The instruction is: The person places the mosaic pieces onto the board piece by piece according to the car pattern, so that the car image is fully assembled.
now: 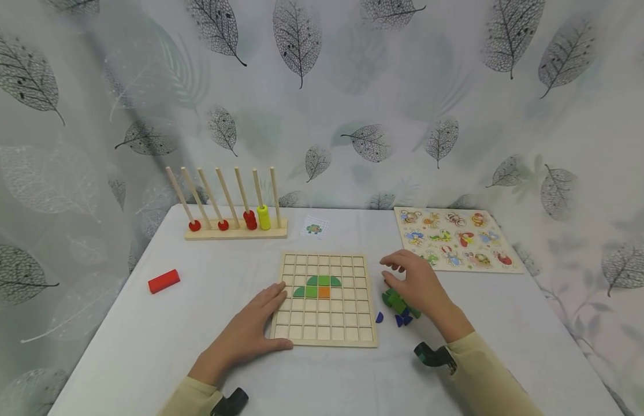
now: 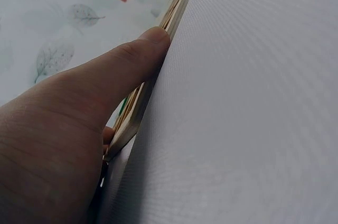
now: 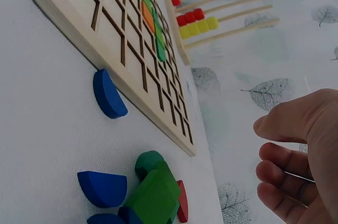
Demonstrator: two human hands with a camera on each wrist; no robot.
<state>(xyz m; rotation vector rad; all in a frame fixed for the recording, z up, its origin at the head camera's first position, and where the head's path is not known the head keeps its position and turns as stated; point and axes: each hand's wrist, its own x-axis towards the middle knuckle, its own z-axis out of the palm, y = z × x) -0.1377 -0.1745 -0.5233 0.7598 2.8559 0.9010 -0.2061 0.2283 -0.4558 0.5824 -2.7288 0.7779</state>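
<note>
A square wooden grid board [image 1: 347,323] lies flat on the table. In its cells sit green pieces [image 1: 312,292] and one orange square [image 1: 324,292]. My left hand [image 1: 249,326] rests at the board's near left corner, fingers on the left edge and straight thumb along the front edge. The right hand [image 1: 415,286] hovers beyond the board's right side, fingers loosely bent, nothing between thumb and fingertips in the right wrist view. Just below it is a small pile of green pieces [image 3: 153,197] and blue half-round pieces [image 3: 103,188]; another blue half-round piece [image 3: 109,94] lies by the board's edge.
Behind the board stands a wooden peg rack [image 1: 235,232] with red and yellow beads. A small picture card [image 1: 315,227] lies beside it. An insect picture board [image 1: 459,240] is at the back right, a red cylinder [image 1: 164,281] at the left. A leaf-patterned curtain hangs behind.
</note>
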